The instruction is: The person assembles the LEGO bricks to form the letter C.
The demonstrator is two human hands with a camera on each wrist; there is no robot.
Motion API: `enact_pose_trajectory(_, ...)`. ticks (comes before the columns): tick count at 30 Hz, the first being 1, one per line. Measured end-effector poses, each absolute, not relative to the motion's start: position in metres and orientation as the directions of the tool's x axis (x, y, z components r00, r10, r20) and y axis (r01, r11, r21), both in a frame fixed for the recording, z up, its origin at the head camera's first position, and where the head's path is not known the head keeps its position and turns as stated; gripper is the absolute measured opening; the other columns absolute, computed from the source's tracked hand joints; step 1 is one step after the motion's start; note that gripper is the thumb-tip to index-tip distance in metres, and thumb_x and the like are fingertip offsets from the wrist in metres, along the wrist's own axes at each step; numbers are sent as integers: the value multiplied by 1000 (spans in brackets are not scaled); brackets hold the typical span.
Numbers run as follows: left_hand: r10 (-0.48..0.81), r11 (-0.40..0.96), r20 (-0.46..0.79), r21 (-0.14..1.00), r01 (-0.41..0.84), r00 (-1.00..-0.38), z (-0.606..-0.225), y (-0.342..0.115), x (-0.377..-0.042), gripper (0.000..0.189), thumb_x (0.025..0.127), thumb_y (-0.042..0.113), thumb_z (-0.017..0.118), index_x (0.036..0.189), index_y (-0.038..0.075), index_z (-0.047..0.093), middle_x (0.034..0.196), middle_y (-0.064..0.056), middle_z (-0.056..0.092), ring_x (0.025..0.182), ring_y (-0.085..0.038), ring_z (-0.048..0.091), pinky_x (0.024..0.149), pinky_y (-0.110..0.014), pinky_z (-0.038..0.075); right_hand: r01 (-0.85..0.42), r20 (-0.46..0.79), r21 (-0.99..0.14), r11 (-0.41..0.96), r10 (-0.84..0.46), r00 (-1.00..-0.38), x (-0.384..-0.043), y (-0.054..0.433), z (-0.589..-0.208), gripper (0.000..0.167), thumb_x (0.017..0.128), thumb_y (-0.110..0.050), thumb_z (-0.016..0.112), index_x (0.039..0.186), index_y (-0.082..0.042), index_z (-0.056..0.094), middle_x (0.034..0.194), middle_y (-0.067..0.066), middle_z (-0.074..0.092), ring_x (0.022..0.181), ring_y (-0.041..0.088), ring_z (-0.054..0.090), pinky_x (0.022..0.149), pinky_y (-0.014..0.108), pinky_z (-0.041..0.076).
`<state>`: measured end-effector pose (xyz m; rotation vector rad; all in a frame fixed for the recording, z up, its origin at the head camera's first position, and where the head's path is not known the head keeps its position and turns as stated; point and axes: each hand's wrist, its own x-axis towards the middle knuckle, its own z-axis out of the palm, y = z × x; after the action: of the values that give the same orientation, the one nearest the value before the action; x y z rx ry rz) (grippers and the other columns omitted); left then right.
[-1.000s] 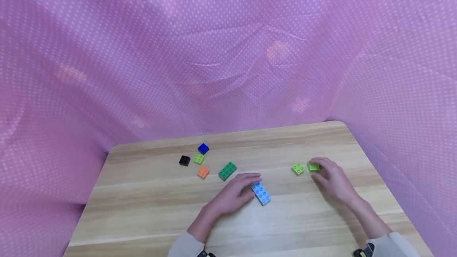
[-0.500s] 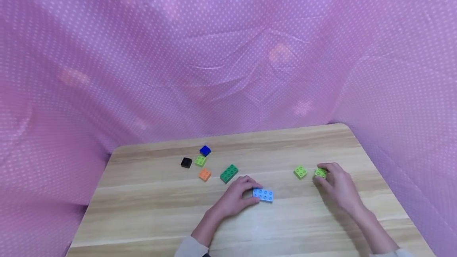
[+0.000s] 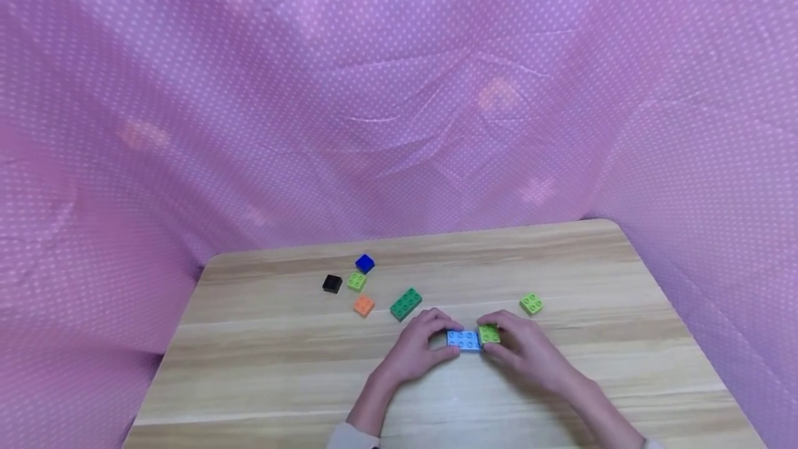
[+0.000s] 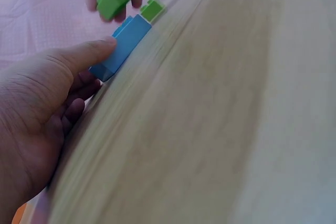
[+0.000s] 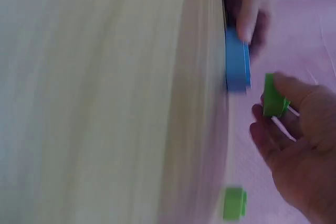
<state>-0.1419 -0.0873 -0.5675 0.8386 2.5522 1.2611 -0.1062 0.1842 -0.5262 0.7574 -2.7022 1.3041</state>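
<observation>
- Light-blue brick point(image 3: 463, 341): one, oblong, smooth plastic, lying studs up on the table point(image 3: 280, 366); two rows of round studs, partly covered by fingertips.
- Left hand point(image 3: 415, 348): at that brick's 9 o'clock, pinching its end between thumb and fingers.
- Right hand point(image 3: 526, 348): towards 3 o'clock, gripping the held lime brick point(image 3: 490, 335), which is raised off the wood, just beside the light-blue one but apart from it.
- Lime bricks: three, small and square; besides the one gripped, a lone lime brick point(image 3: 531, 304) at 2 o'clock and a rear lime brick point(image 3: 357, 281) near 10.
- Also towards 10 o'clock, one each: oblong dark green brick point(image 3: 406, 304), square orange brick point(image 3: 364, 305), black brick point(image 3: 332, 284), dark blue brick point(image 3: 364, 263).
- Surfaces: pale, streaked wood grain; creased pink-purple cloth point(image 3: 399, 123) with white dots.
</observation>
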Motion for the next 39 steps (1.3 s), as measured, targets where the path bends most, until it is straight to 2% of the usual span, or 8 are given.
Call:
enact_pose_trajectory(4, 551, 479, 91, 779, 404, -829, -567, -85, -143, 36, 97, 43, 77, 130, 32, 71, 126, 17, 63, 122, -6, 55, 109, -36, 48, -443, 230, -739, 507, -428, -874, -108, 176, -531, 42, 92, -10, 82, 131, -10, 68, 120, -5, 73, 99, 7, 67, 87, 29, 61)
enact_pose_trajectory(14, 548, 495, 82, 770, 402, -832, -567, -85, -144, 36, 97, 45, 76, 130, 32, 71, 125, 18, 63, 121, -6, 55, 107, -36, 49, -410, 196, -742, 530, -414, -889, -109, 172, -533, 39, 92, -9, 82, 129, -8, 69, 118, -4, 73, 91, 4, 65, 81, 26, 60)
enact_pose_trajectory(30, 542, 506, 85, 761, 406, -836, -566, -84, -141, 34, 97, 45, 76, 129, 33, 71, 125, 18, 62, 121, -6, 55, 106, -35, 49, -399, 159, -741, 540, -437, -885, -109, 172, -527, 36, 92, -7, 81, 127, -7, 70, 114, -3, 73, 86, 3, 62, 76, 24, 59)
enact_pose_trajectory(39, 544, 507, 85, 759, 408, -835, -566, -86, -141, 34, 97, 44, 76, 129, 33, 71, 125, 18, 63, 122, -6, 55, 107, -36, 49, -425, 179, -734, 530, -452, -874, -111, 171, -528, 35, 91, -4, 82, 124, -6, 71, 117, 1, 75, 90, 5, 65, 80, 25, 60)
